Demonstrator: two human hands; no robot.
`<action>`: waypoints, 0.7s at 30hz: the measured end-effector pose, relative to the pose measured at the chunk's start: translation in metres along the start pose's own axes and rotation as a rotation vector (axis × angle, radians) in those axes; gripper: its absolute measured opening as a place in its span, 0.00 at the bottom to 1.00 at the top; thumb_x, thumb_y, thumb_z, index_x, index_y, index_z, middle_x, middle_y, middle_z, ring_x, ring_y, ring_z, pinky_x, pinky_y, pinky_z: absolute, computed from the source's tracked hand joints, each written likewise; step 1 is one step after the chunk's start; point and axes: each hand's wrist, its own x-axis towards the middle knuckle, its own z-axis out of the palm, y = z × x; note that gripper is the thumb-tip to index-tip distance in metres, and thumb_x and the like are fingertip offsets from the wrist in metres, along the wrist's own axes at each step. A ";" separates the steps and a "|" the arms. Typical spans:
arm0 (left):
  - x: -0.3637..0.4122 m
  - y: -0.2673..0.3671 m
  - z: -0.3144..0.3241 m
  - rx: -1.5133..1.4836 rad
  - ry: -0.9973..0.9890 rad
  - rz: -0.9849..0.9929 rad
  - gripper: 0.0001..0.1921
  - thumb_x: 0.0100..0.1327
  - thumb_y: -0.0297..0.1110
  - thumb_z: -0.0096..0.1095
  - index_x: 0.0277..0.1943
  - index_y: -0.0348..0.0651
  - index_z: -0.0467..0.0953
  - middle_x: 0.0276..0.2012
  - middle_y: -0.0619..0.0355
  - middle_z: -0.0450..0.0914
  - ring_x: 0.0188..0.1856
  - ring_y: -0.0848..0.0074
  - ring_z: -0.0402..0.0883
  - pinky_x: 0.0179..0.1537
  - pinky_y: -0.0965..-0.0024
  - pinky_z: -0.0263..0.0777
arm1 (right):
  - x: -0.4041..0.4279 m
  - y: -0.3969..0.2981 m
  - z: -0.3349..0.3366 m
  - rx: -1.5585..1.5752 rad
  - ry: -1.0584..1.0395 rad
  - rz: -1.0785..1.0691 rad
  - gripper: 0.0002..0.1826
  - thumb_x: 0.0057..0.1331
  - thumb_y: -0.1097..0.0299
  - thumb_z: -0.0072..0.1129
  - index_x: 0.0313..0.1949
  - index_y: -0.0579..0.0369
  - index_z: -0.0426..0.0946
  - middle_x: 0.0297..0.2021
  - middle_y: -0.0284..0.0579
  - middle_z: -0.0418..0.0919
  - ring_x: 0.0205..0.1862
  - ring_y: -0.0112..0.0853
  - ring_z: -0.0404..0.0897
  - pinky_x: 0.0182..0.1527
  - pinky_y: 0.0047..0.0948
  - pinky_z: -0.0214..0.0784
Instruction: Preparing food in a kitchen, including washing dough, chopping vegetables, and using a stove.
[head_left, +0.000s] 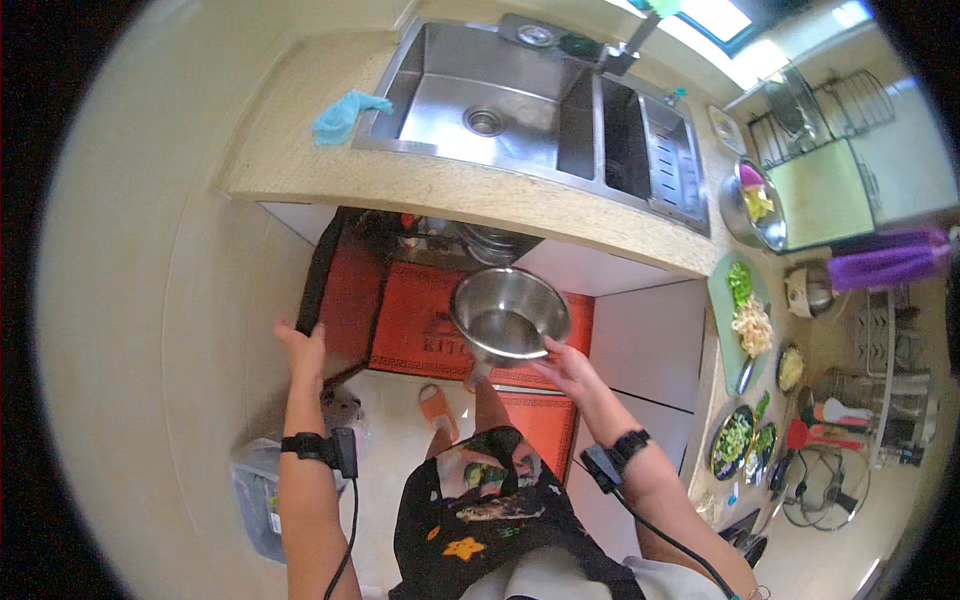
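Observation:
In my right hand (566, 367) I hold a steel bowl (510, 315) by its rim, low in front of the sink counter and over a red floor mat (412, 322). The bowl looks empty. My left hand (302, 341) is on the edge of a dark cabinet door (352, 300), which stands open at the left; fingers partly hidden behind it. Inside the cabinet under the sink, stacked metal cookware (491, 241) shows, partly blurred.
Above lies a double-basin steel sink (487, 161) with a blue cloth (345, 118) beside it. At the right, the counter holds a green cutting board (724, 300) with food and a knife (745, 375), and plates. A plastic bin (259, 495) stands at lower left.

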 end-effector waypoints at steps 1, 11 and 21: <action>0.003 0.005 -0.005 0.040 0.032 0.038 0.39 0.62 0.25 0.57 0.67 0.38 0.38 0.57 0.42 0.64 0.59 0.62 0.64 0.59 0.64 0.59 | 0.027 0.005 0.009 0.066 -0.014 0.038 0.18 0.70 0.69 0.45 0.55 0.66 0.60 0.55 0.58 0.63 0.55 0.44 0.70 0.53 0.36 0.75; -0.069 -0.026 0.130 -0.024 -0.098 0.312 0.37 0.57 0.27 0.63 0.64 0.33 0.48 0.60 0.44 0.61 0.61 0.59 0.63 0.64 0.60 0.54 | 0.142 0.039 0.067 -0.051 -0.163 -0.107 0.19 0.68 0.72 0.48 0.58 0.54 0.60 0.47 0.46 0.72 0.42 0.36 0.78 0.44 0.34 0.79; -0.037 -0.109 0.163 -0.565 -0.144 -0.449 0.42 0.56 0.15 0.53 0.67 0.40 0.34 0.61 0.45 0.60 0.62 0.65 0.63 0.63 0.67 0.56 | 0.232 -0.006 0.026 -1.302 -0.055 -0.574 0.18 0.67 0.57 0.50 0.49 0.56 0.73 0.40 0.44 0.78 0.39 0.35 0.78 0.40 0.37 0.73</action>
